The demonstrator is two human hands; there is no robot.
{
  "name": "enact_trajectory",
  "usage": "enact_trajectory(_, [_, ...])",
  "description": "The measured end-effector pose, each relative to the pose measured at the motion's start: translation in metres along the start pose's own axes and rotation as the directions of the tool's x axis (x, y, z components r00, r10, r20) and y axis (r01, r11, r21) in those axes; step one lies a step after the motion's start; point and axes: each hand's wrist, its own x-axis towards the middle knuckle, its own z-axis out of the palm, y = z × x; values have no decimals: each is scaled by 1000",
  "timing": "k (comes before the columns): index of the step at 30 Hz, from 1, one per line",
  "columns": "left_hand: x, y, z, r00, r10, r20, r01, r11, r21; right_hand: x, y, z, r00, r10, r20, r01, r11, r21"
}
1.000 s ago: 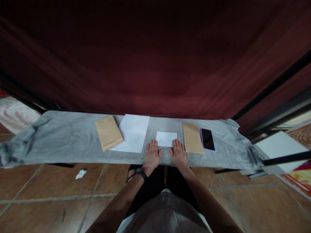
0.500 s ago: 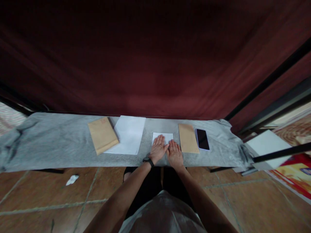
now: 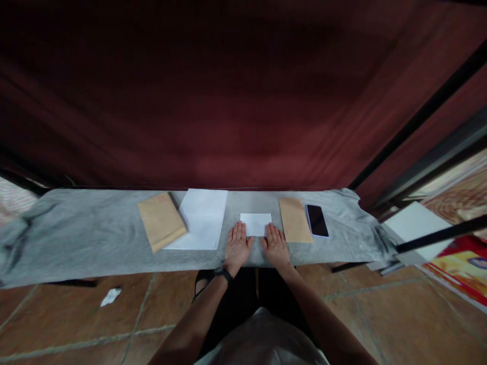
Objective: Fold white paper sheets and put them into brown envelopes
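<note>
A small white rectangle of paper point(image 3: 256, 224), perhaps folded, lies flat on the grey cloth in front of me. My left hand point(image 3: 238, 246) rests palm down at its left edge, fingers stretched out, with a dark watch on the wrist. On the opposite side, my right hand point(image 3: 275, 246) lies flat, its fingertips at the paper's right edge. Neither hand grips anything. Just right of my right hand is a brown envelope point(image 3: 295, 220). Larger white sheets point(image 3: 203, 218) lie to the left, partly under a stack of brown envelopes point(image 3: 162, 221).
A phone point(image 3: 317, 220) with a dark screen lies beside the right envelope. Grey cloth point(image 3: 95, 228) covers the narrow table. A dark red curtain point(image 3: 236, 126) hangs behind it. To the right are a black metal bar point(image 3: 441, 234) and a white box point(image 3: 416, 223).
My hands have slid apart, from side by side on top of the small paper to its left and right edges. More of the paper shows now. The view has shifted slightly.
</note>
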Motion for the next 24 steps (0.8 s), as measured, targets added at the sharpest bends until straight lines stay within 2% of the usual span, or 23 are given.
enact_trajectory(3, [0,0,-1,1000,2,-10,-2,1000,2,8,-1,-2,999,18,35,-19,1000,19])
enact_trajectory(6, [0,0,-2,1000,8,-19,-8,1000,15,27,-12,-4,994,18,110,-25,998,59])
enact_trajectory(10, [-1,0,-4,1000,25,-7,-25,999,38,56,-34,0,965,-86,247,58,991,122])
enact_trajectory(12, [-1,0,-5,1000,27,1,-27,999,42,63,-39,4,955,-116,274,83,988,130])
enact_trajectory(16, [0,1,-5,1000,0,20,0,1000,8,63,-30,12,976,-98,193,74,989,127])
enact_trajectory(20, [0,1,-8,999,-12,34,13,999,-34,53,-8,16,996,-16,86,7,994,106])
enact_trajectory(24, [-1,0,-8,1000,-15,9,15,998,-68,46,4,16,997,61,41,-65,994,84])
